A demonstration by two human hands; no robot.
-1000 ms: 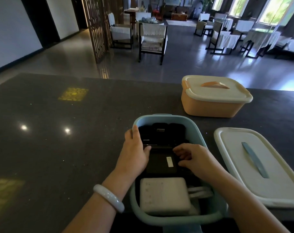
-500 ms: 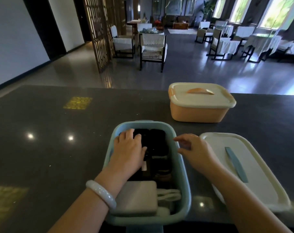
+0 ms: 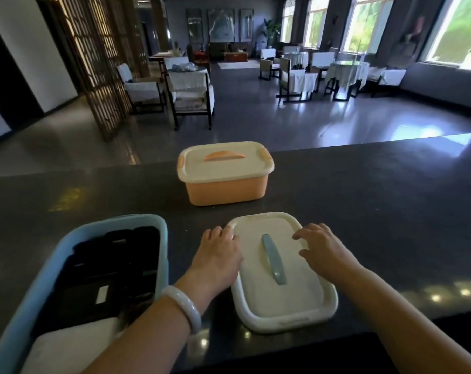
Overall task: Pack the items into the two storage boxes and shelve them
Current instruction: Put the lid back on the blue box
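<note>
Orange storage box (image 3: 224, 182) already lidded, far side of the tabletop (image 3: 377, 211), well apart from the hands. Blue storage box (image 3: 75, 287) near the front left edge, open, filled with dark items (image 3: 115, 255) and a white block (image 3: 75, 344) at the near end; packing there looks finished. White lid (image 3: 280, 282) with the blue handle (image 3: 273, 259) flat on the tabletop just right of the blue box, not yet fitted.

Left hand (image 3: 218, 257) at the lid's far left corner, fingers (image 3: 224, 233) curled over the rim and touching it. Right hand (image 3: 323, 247) over the lid's right side, fingers (image 3: 300, 234) loosely bent, resting on or just above the surface; cannot tell whether gripping. White bangle (image 3: 184, 307) on the left wrist.

Left to do, by judgement: lift the lid, seat it on the blue box, then shelve both boxes. No shelf in view.

Beyond the tabletop: open floor, chairs (image 3: 188, 98) and cloth-covered tables (image 3: 344, 74), a wooden lattice screen (image 3: 99, 63), bright windows (image 3: 455, 31). Nothing between lid and blue box to hinder the move.
</note>
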